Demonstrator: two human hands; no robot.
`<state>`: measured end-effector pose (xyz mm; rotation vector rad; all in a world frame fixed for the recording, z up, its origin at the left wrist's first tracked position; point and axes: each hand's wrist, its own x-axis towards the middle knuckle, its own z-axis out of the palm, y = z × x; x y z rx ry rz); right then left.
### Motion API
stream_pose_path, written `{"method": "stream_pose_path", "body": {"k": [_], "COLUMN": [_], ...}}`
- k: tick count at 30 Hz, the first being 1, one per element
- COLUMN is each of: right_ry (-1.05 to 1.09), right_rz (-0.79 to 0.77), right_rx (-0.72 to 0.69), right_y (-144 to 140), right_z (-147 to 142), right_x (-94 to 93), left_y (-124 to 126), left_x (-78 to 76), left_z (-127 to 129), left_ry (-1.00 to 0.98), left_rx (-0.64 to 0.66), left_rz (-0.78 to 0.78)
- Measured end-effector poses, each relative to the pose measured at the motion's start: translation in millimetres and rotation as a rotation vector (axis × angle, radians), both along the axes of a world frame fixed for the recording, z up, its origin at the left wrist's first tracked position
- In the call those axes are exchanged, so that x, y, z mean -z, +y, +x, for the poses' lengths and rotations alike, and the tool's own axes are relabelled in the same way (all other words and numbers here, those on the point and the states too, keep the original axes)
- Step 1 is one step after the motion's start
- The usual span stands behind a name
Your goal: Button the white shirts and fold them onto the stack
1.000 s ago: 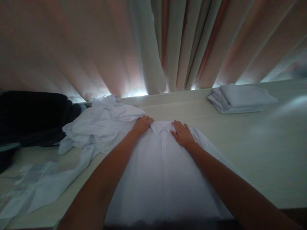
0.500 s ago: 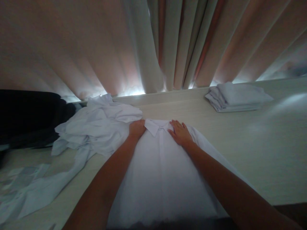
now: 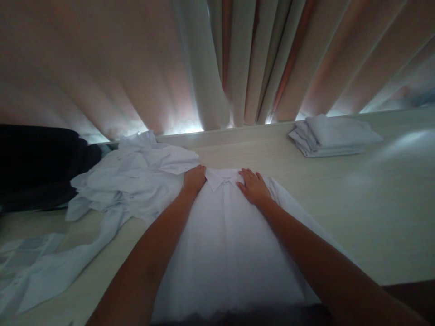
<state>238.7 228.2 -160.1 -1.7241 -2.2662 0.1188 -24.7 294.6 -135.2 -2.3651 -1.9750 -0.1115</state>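
Note:
A white collared shirt (image 3: pixel 226 235) lies spread front side up before me, its collar at the far end and its lower part running towards my body. At the left side of the collar, my left hand (image 3: pixel 195 179) is closed on the shirt's shoulder, its fingertips largely hidden. My right hand (image 3: pixel 254 186) rests flat on the other shoulder beside the collar, fingers slightly apart. One sleeve shows beyond my right forearm.
Left of the shirt lies a crumpled heap of white shirts (image 3: pixel 136 174), with a sleeve trailing towards me. Dark clothing (image 3: pixel 37 167) is piled farther left, near a clear plastic packet (image 3: pixel 32 253). A folded white stack (image 3: pixel 335 136) sits at the back right, below the curtains (image 3: pixel 142 59).
The view has shifted slightly, so the surroundings sit a little farther left. Both hands stay at the collar, and the shirt looks the same.

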Motion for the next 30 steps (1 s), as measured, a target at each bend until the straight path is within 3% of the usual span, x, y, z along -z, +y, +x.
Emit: {"method": "stream_pose_path", "body": {"k": [4, 8, 15, 21, 25, 30], "right_ry": [-0.002, -0.004, -0.021, -0.036, -0.043, -0.072], "right_rz": [0.003, 0.002, -0.003, -0.010, -0.013, -0.025], "right_rx": [0.001, 0.003, 0.007, 0.023, 0.040, 0.041], "right_y": [-0.9, -1.0, -0.2, 2.2, 3.1, 2.8], "right_z": [0.0, 0.1, -0.5, 0.1, -0.6, -2.1], "right_x": [-1.0, -1.1, 0.8, 5.0, 6.7, 6.5], "left_y": [-0.1, 1.6, 3.6, 4.5, 7.1, 11.4], "left_x": [3.9, 6.4, 3.6, -16.8, -28.5, -26.9], "left_z": [-2.8, -6.5, -16.5, -39.1, -45.7, -35.2], "left_ry": [-0.034, -0.085, -0.178, -0.323, -0.423, -0.447], "left_rx": [-0.047, 0.016, 0.354, 0.577, 0.567, 0.526], "left_rz": [0.029, 0.041, -0.013, -0.137, -0.248, -0.270]}}
